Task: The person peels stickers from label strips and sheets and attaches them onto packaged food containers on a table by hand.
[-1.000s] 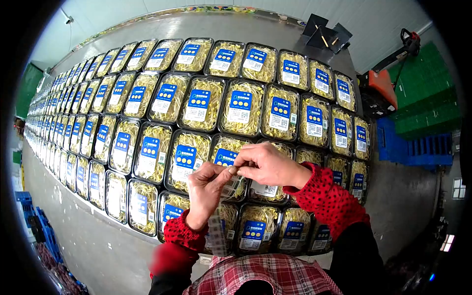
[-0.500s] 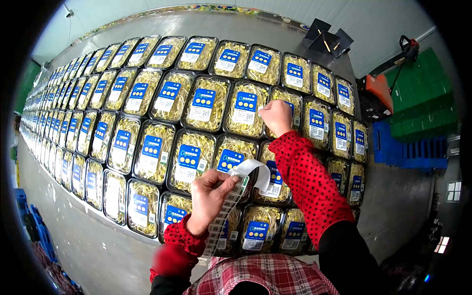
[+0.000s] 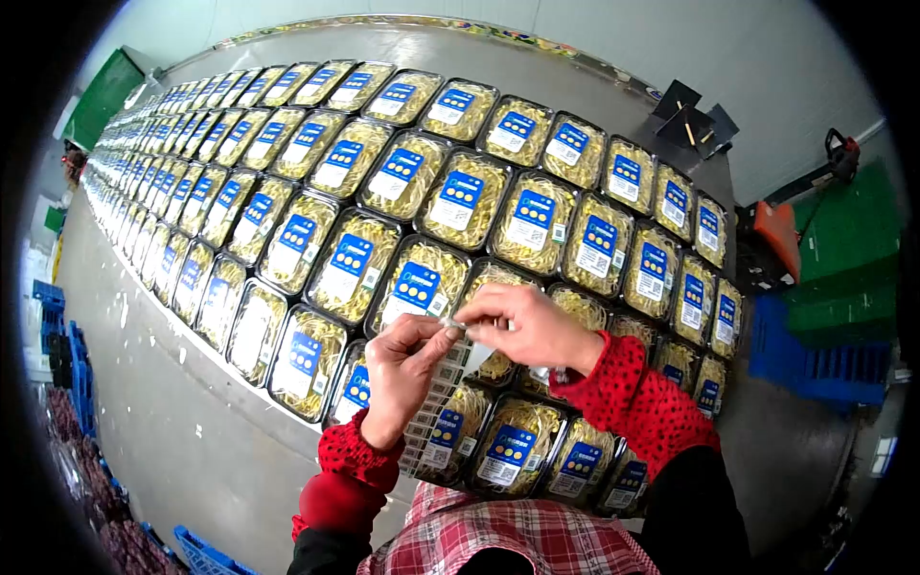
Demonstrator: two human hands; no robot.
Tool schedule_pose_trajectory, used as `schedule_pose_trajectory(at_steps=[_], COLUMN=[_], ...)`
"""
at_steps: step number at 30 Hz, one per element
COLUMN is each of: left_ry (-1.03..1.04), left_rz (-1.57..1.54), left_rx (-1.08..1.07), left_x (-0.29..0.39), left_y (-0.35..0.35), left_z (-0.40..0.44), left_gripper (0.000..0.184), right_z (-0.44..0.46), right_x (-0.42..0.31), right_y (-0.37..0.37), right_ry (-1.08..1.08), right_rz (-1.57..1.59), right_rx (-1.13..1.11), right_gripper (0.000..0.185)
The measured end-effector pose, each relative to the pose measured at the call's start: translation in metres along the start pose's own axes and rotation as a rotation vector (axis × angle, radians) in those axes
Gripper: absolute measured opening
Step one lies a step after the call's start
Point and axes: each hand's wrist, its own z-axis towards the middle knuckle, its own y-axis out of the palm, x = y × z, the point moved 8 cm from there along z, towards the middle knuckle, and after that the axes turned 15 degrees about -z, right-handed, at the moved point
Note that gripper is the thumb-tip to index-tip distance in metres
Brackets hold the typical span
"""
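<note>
My left hand (image 3: 402, 372) is closed, thumb against fingers, on the upper end of a strip of small sticker labels (image 3: 429, 422) that hangs toward the apron. Close against it, my right hand (image 3: 535, 328) pinches the same end; the bit between its fingertips is largely hidden. White backing paper (image 3: 476, 356) shows below the right fingers. Under both hands lie black trays of bean sprouts with blue-and-white labels, such as this tray (image 3: 417, 287). A small green-and-white sticker sits on some trays, including one tray (image 3: 534, 225) beyond my right hand.
Rows of sprout trays (image 3: 316, 153) cover the long metal table (image 3: 402, 43). Black holders (image 3: 692, 123) stand at its far right corner. Beyond the right end are an orange pallet jack (image 3: 771, 240), green stacks (image 3: 843, 249) and a blue pallet (image 3: 805, 369). Blue crates (image 3: 81, 383) lie at left.
My right hand has come back from a tray in the second row to meet my left hand at the label strip. The view has shifted, so the trays appear lower and further right.
</note>
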Motion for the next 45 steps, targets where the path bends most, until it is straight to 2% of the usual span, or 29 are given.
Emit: schedule_pose_trajectory(at_steps=[1, 5, 7, 8, 9, 11, 13, 15, 16, 17, 19, 20, 22, 23, 25, 27, 29, 31, 33, 35, 37, 39, 41, 43, 45], left_ry=[0.006, 0.064, -0.087, -0.065, -0.043, -0.052, -0.094, 0.028, -0.070, -0.078, -0.111, -0.157, -0.082, -0.003, 0.011, 0.016, -0.011, 0.012, 0.022, 0.032, -0.133, -0.153, -0.172, -0.135, -0.116], left_rz=[-0.002, 0.075, 0.088, 0.094, 0.104, 0.130, 0.023, 0.180, 0.058, 0.054, -0.101, -0.106, -0.070, -0.032, -0.037, -0.056, -0.012, -0.021, -0.006, 0.009, -0.034, -0.075, -0.121, -0.060, -0.041], left_rx=[0.010, -0.012, 0.034, 0.014, -0.011, -0.041, -0.015, -0.064, -0.036, -0.038, -0.070, -0.080, -0.085, -0.086, -0.068, -0.036, -0.007, -0.019, -0.019, -0.019, 0.057, 0.079, 0.101, 0.080, 0.075], left_x=[0.000, 0.003, -0.008, -0.009, -0.012, -0.020, -0.022, 0.001, -0.012, -0.013, -0.014, -0.015, -0.007, 0.000, 0.004, 0.005, 0.004, 0.006, 0.004, 0.005, -0.005, -0.010, -0.016, -0.015, -0.014], left_y=[-0.002, -0.005, -0.012, -0.013, -0.016, -0.026, -0.036, -0.042, -0.050, -0.054, -0.059, -0.063, -0.069, -0.073, -0.081, -0.087, -0.092, -0.094, -0.100, -0.104, -0.111, -0.118, -0.124, -0.127, -0.130], left_z=[-0.006, -0.018, -0.020, -0.019, -0.016, -0.010, -0.003, 0.007, 0.010, 0.013, 0.021, 0.023, 0.031, 0.035, 0.044, 0.050, 0.053, 0.057, 0.057, 0.058, 0.057, 0.058, 0.056, 0.056, 0.056], left_gripper=[0.009, 0.012, 0.014, 0.016, 0.017, 0.019, 0.018, 0.016, 0.013, 0.013, 0.009, 0.008, 0.007, 0.008, 0.008, 0.011, 0.011, 0.011, 0.011, 0.011, 0.015, 0.015, 0.016, 0.017, 0.017], right_z=[-0.002, -0.001, -0.001, 0.003, 0.013, 0.035, 0.044, 0.056, 0.061, 0.066, 0.076, 0.078, 0.089, 0.092, 0.096, 0.103, 0.105, 0.109, 0.113, 0.117, 0.124, 0.140, 0.161, 0.168, 0.182], right_x=[-0.011, -0.014, -0.024, -0.020, 0.001, 0.081, 0.141, 0.187, 0.192, 0.213, 0.205, 0.204, 0.166, 0.161, 0.137, 0.077, -0.006, -0.031, -0.035, -0.038, -0.027, 0.018, 0.092, 0.137, 0.152], right_y=[0.004, 0.013, 0.013, 0.014, 0.013, -0.003, -0.018, -0.008, -0.003, 0.006, 0.005, 0.007, -0.007, -0.009, -0.008, 0.027, 0.042, 0.053, 0.055, 0.058, 0.068, 0.053, 0.024, 0.029, 0.036], right_ry=[-0.069, -0.073, -0.127, -0.081, -0.012, 0.342, 0.681, 0.791, 0.811, 0.867, 0.845, 0.849, 0.864, 0.879, 0.742, 0.334, 0.064, -0.082, -0.098, -0.111, -0.125, 0.182, 0.425, 0.765, 0.721], right_rz=[-0.031, -0.008, -0.216, -0.258, -0.197, 0.191, 0.348, 0.302, 0.322, 0.190, -0.081, -0.083, -0.635, -0.705, -0.703, -0.147, -0.022, -0.092, -0.107, -0.249, -0.271, -0.052, 0.073, 0.211, 0.120], right_rx=[-0.005, -0.003, 0.026, 0.026, 0.094, 0.332, 0.513, 0.614, 0.643, 0.684, 0.633, 0.632, 0.468, 0.343, 0.290, 0.229, 0.090, 0.020, 0.058, 0.055, 0.038, 0.206, 0.509, 0.532, 0.663], right_gripper=[0.015, 0.010, 0.008, 0.008, 0.010, 0.015, 0.020, 0.018, 0.018, 0.017, 0.020, 0.020, 0.025, 0.029, 0.023, 0.019, 0.015, 0.012, 0.010, 0.011, 0.014, 0.016, 0.019, 0.021, 0.022])
